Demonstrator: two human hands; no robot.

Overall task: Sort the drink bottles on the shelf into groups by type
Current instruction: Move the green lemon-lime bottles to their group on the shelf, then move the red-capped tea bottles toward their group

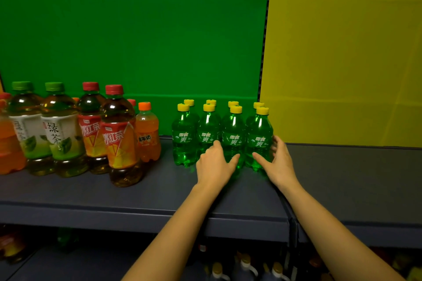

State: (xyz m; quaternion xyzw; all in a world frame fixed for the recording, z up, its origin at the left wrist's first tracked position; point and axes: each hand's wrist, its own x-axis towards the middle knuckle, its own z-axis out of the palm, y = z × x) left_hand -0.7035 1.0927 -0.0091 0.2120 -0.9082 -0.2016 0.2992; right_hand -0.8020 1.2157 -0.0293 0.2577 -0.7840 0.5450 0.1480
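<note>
Nearest me, right hand (277, 162) wraps the upright end green bottle (259, 139) by the right edge of the shelf (137, 189); left hand (215, 163) seems to clasp the neighbour bottle (233, 141).

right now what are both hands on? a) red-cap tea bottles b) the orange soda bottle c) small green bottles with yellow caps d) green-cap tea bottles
C: the left hand and right hand each hold front-row small green bottles at the right of the shelf; the tea bottles stand untouched on the left.
</note>
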